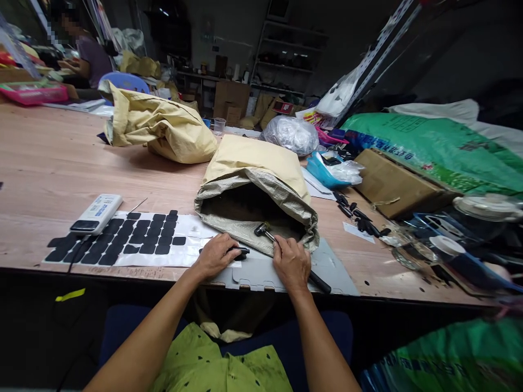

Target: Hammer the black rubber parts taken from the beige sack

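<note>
In the head view, the left hand (219,253) lies low over a grey cardboard sheet (335,269) at the table's near edge, its thumb and fingers pinching a slim black piece (244,251) that juts out to the right. The right hand (291,262) is wrapped around the shaft of a hammer (320,282); the black handle slants out below the palm, and the head sits at the lower lip of a yellow paper sack (261,155), whose rolled mouth gapes toward the person. Left of the hands, a white sheet (186,256) bears rows of black rounded patches (147,239), with a white electronic device (97,214) over its upper left part. A second yellow sack (180,128) slumps behind, and small black parts (363,223) lie scattered near a brown cardboard box (398,182) on the right.
</note>
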Demonstrator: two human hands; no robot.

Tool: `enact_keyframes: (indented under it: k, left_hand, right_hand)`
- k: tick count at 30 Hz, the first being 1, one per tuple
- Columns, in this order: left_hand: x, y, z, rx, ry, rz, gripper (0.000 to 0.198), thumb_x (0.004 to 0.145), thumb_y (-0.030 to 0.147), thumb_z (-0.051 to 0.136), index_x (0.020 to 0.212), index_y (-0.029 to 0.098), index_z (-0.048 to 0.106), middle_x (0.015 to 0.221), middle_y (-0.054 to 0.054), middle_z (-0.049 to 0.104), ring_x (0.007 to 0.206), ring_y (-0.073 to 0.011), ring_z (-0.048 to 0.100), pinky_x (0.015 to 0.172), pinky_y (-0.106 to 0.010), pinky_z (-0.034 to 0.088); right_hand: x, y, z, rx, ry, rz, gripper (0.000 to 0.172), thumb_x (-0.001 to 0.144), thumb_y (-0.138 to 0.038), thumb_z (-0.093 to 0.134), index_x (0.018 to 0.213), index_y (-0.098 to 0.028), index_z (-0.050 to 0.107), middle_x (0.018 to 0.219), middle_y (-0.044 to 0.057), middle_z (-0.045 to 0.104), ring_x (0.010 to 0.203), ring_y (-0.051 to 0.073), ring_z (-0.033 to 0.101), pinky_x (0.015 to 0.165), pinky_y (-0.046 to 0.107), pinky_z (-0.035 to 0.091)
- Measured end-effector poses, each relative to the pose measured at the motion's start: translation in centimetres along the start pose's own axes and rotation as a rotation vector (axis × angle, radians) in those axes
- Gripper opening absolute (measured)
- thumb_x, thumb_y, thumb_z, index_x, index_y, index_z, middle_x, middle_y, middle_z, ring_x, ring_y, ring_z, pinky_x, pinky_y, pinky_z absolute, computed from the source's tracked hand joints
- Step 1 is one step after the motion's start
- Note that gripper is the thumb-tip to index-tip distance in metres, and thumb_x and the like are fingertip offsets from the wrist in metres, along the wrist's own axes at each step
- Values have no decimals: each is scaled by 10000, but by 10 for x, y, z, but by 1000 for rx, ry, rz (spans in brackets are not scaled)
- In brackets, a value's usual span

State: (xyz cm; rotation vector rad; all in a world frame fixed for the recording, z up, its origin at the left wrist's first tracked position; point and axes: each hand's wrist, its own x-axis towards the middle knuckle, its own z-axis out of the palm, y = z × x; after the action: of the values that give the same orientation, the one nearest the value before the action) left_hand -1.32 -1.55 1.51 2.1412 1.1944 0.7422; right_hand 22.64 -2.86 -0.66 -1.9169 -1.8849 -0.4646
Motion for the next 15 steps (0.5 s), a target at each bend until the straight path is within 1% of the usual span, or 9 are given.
enact_keyframes:
  k: [2, 4, 6, 7, 9, 10, 11, 13, 15]
  left_hand:
    - [-5, 11, -4, -150, -2, -24, 241, 939, 341, 466, 938, 190, 654, 877, -32, 606, 856, -181, 547, 816, -311, 434]
    - [-14, 30, -6, -366, -47, -49, 285, 958, 375, 430, 971, 187, 644, 884, -32, 613, 835, -169, 555, 784, -290, 444]
    - [-30, 50, 1, -570, -175, -70, 335, 957, 443, 436, 986, 184, 645, 900, -35, 624, 828, -163, 561, 762, -274, 449]
    - [-39, 57, 8, -657, -276, -85, 368, 946, 488, 451, 965, 179, 649, 891, -37, 630, 823, -163, 565, 754, -270, 450]
    - [-61, 63, 34, -809, -522, -147, 453, 903, 591, 485, 903, 169, 650, 813, -30, 629, 753, -154, 562, 696, -260, 445]
    - [-73, 60, 51, -865, -616, -181, 498, 876, 640, 495, 860, 164, 643, 765, -24, 619, 716, -146, 556, 679, -258, 439]
    - [-84, 53, 70, -914, -654, -239, 538, 848, 684, 499, 822, 163, 630, 730, -18, 610, 691, -141, 553, 674, -258, 435]
    - [-106, 29, 107, -980, -636, -404, 650, 781, 795, 459, 782, 161, 604, 687, -18, 597, 637, -137, 546, 642, -264, 428]
    - [-121, 0, 138, -942, -471, -611, 765, 670, 907, 399, 714, 163, 570, 616, -11, 555, 555, -126, 494, 586, -265, 396]
  right_hand:
    - [0, 0, 0, 10, -4, 6, 279, 931, -278, 476, 1110, -228, 684, 864, 50, 604, 821, 185, 455, 750, 318, 267]
    - [0, 1, 1, 15, -9, 7, 279, 932, -280, 478, 1114, -230, 682, 864, 49, 603, 825, 185, 457, 750, 318, 267]
    - [0, 1, 2, 13, -10, 6, 279, 935, -283, 478, 1118, -231, 682, 866, 46, 607, 823, 184, 461, 751, 318, 266]
    - [0, 1, 2, 10, -9, 6, 277, 936, -282, 479, 1116, -230, 683, 866, 44, 609, 819, 182, 462, 750, 318, 266]
    - [0, 1, 1, 9, -2, 10, 273, 936, -279, 481, 1109, -227, 686, 864, 43, 610, 813, 180, 463, 748, 318, 265]
    - [0, 0, 1, 11, 1, 11, 271, 936, -276, 482, 1107, -226, 686, 862, 43, 608, 812, 179, 462, 746, 317, 264]
    - [0, 0, 1, 15, 4, 11, 270, 935, -273, 484, 1108, -225, 685, 860, 43, 605, 812, 178, 460, 743, 316, 264]
    - [-1, 0, 1, 23, 8, 11, 269, 931, -269, 489, 1112, -224, 682, 858, 42, 599, 813, 177, 457, 738, 313, 264]
    - [-1, 0, 1, 27, 6, 10, 269, 928, -268, 491, 1114, -224, 680, 860, 43, 598, 813, 177, 456, 737, 313, 265]
